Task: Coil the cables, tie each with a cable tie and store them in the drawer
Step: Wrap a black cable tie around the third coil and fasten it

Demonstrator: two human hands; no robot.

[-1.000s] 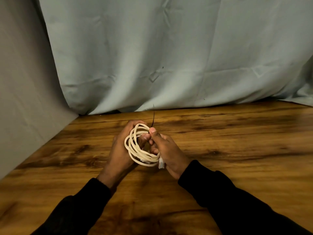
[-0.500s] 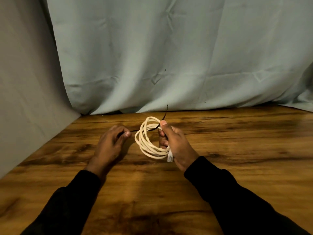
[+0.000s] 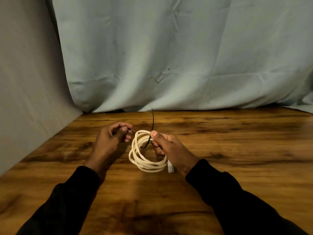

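A cream cable (image 3: 143, 160), wound into a coil of several loops, hangs just above the wooden table (image 3: 237, 150). My right hand (image 3: 171, 150) grips the coil's right side, thumb pressed on its top, with a white plug below the palm. A thin black cable tie (image 3: 152, 122) runs through the coil; one end sticks up past my right thumb. My left hand (image 3: 111, 138) is left of the coil and pinches the tie's other end between thumb and forefinger.
A pale blue cloth (image 3: 169, 56) hangs behind the table, and a grey cloth (image 3: 28, 82) closes off the left side. No drawer or other cable is in view.
My left hand let go of the coil and drew left with one end of the tie. My right hand now holds the coil alone, shifted slightly right.
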